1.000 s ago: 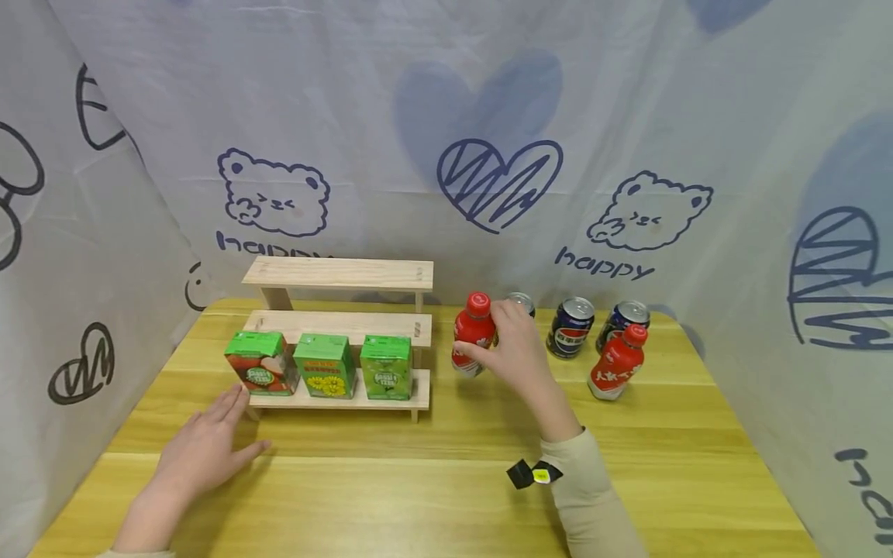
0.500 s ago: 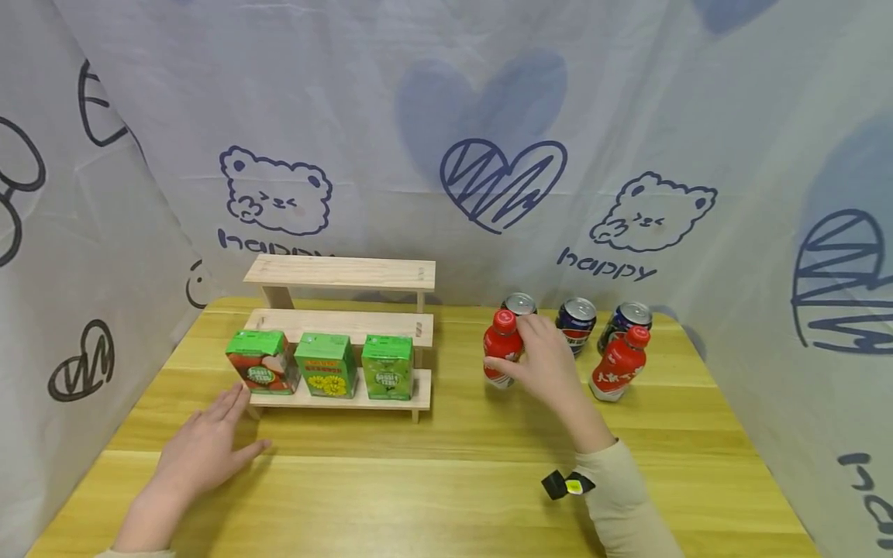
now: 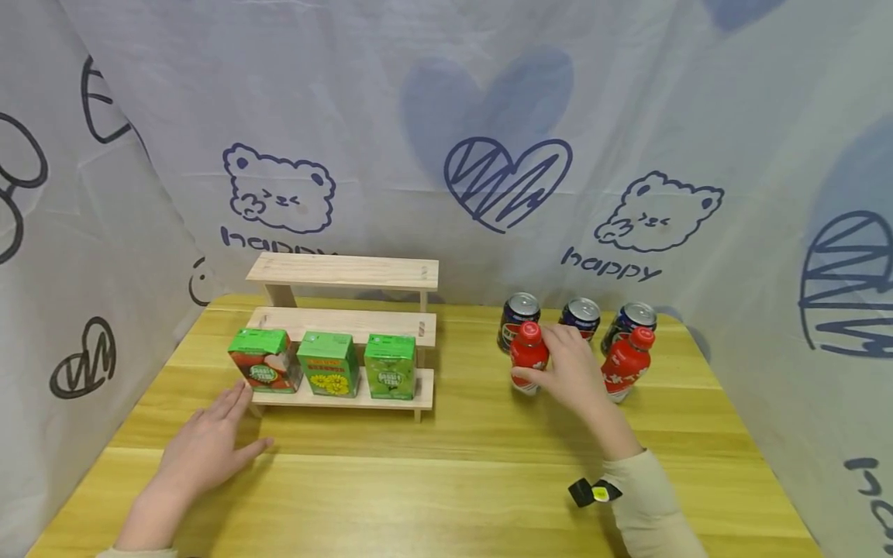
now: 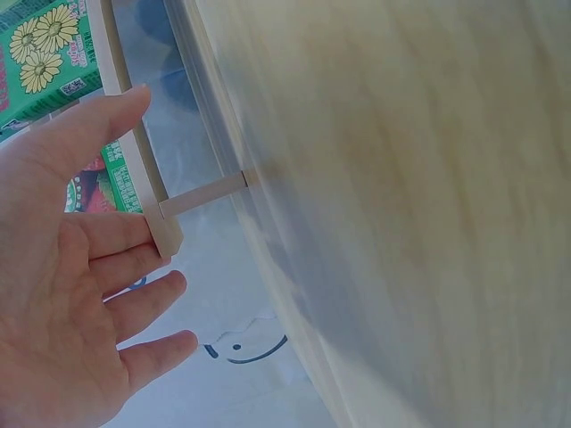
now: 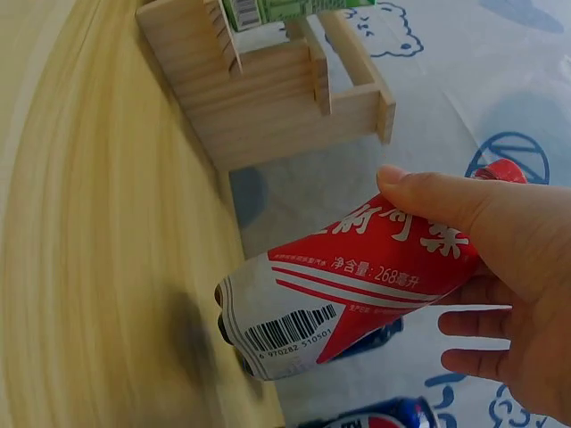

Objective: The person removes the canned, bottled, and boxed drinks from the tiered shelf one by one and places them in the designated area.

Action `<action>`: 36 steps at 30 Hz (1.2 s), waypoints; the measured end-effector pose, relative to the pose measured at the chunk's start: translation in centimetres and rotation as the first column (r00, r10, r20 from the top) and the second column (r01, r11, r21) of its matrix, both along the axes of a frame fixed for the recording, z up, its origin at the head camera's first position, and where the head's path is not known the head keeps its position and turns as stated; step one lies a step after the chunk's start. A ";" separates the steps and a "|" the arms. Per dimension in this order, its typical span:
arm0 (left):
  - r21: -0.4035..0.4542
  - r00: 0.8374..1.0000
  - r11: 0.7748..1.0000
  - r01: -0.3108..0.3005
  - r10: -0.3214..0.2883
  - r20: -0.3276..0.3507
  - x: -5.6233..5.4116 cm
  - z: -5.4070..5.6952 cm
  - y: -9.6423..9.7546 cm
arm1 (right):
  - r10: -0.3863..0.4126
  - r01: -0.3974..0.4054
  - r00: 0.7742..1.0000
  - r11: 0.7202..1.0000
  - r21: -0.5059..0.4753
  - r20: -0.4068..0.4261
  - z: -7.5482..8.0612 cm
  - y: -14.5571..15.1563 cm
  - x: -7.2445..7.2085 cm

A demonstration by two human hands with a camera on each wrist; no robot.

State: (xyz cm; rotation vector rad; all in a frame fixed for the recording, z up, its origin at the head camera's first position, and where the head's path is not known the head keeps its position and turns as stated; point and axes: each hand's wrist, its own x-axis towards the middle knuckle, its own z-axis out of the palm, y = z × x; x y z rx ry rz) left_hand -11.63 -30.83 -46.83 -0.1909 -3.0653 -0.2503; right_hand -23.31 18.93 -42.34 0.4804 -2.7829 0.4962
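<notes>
My right hand (image 3: 574,373) grips a red bottle (image 3: 529,355) with a red cap, its thumb on the near side in the right wrist view. White lettering and a barcode show on the bottle's label, and its base is close over the wooden table (image 3: 460,496). A second red bottle (image 3: 625,366) stands just right of that hand, partly behind it. At the left, my left hand (image 3: 205,449) lies with fingers extended, fingertips at the end of the lowest board of a wooden shelf (image 3: 342,270). In the left wrist view its thumb lies near that board's edge.
Three drink boxes, one red and green (image 3: 265,363), one with yellow flowers (image 3: 329,366) and one light green (image 3: 390,369), stand on the lowest board. Dark blue cans, a left one (image 3: 521,310), a middle one (image 3: 580,313) and a right one (image 3: 633,318), line the back. A printed curtain (image 3: 391,139) encloses the table.
My right hand has carried the red bottle rightward and a little nearer, away from the shelf to in front of the left can. The left hand stays at the shelf.
</notes>
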 end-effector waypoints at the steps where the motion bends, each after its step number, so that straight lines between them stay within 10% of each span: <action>1: -0.001 1.000 1.000 -0.001 0.001 0.000 0.0 0.0 0.0 | -0.001 0.001 1.000 1.000 0.000 0.003 -0.1 0.2 -0.1; 36: -0.007 1.000 1.000 -0.007 0.007 0.007 0.0 -0.3 -0.1 | -0.006 0.006 0.999 1.000 0.004 0.035 -1.9 4.5 -1.3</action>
